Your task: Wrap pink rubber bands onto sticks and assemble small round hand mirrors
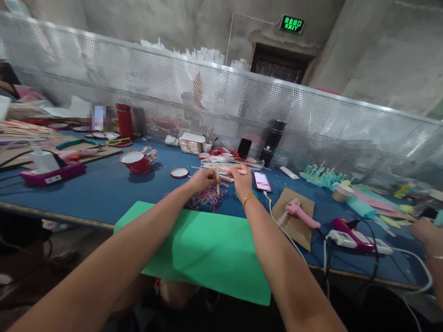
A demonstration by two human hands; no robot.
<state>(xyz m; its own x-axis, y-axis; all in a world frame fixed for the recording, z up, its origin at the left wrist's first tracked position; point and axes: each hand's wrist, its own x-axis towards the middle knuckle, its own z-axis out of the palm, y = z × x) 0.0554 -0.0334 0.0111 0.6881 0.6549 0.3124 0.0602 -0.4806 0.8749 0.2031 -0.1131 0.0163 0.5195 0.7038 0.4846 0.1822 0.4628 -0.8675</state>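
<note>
My left hand (203, 180) pinches an upright, narrow beige strip (218, 183), which looks like a flat wooden stick. Just to its right, my right hand (243, 181) is closed around a pink pen-like stick (239, 171) whose tip points toward the strip. Below both hands lies a tangle of pink and purple strings (206, 199). A green sheet (204, 249) hangs over the table's front edge beneath my forearms. Behind my hands are several pale sticks (221, 164) and a heap of red-rimmed pieces (221, 153).
A pink glue gun (302, 213) rests on cardboard (294, 233) at right, its cable nearby. Left stand stacked red-rimmed discs (135, 163) and a purple power strip (53, 174). A lit phone (262, 181) and black bottle (274, 142) are beyond. A co-worker's hand (427, 233) shows far right.
</note>
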